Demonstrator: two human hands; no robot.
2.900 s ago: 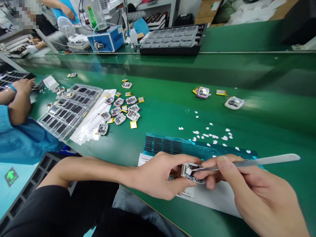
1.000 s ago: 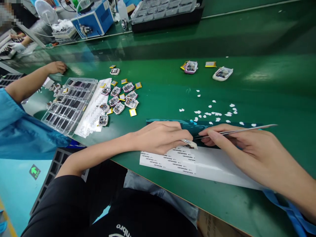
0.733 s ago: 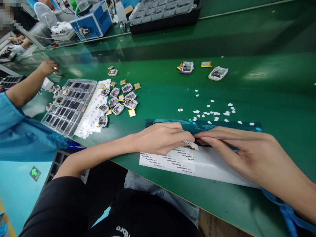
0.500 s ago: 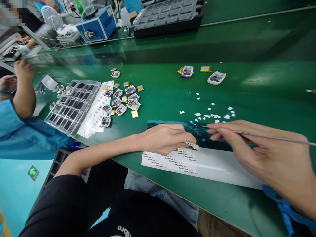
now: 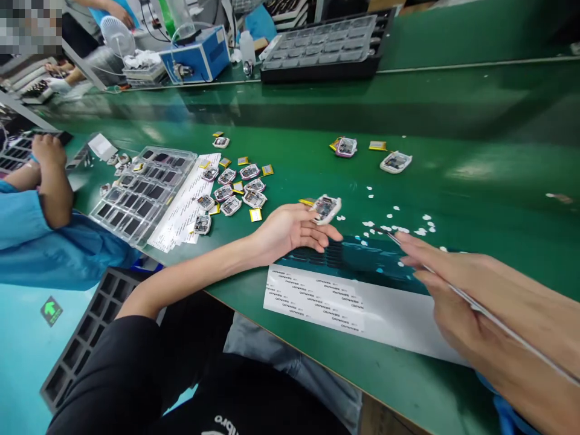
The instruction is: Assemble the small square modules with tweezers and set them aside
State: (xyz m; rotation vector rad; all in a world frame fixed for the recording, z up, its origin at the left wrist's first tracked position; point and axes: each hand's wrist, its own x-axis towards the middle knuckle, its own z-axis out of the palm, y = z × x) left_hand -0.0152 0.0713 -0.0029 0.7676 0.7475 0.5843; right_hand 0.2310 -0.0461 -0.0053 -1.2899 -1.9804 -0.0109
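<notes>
My left hand lies on the green belt with its fingers stretched out. A small white watch-like device with a yellow battery rests on the belt, touching my thumb tip. My right hand is closed on thin metal tweezers. Their tip points at a scatter of white paper bits. Between my hands lies a teal sheet of black pads, and in front of it a white label sheet.
A cluster of several similar devices lies to the left beside label strips and a clear tray. A co-worker's blue sleeve is at far left. Two more devices lie farther off. A blue machine and a black tray stack stand behind.
My left hand left the label sheet, carried the device forward and opened beside it on the belt. My right hand drew back to the right with the tweezers.
</notes>
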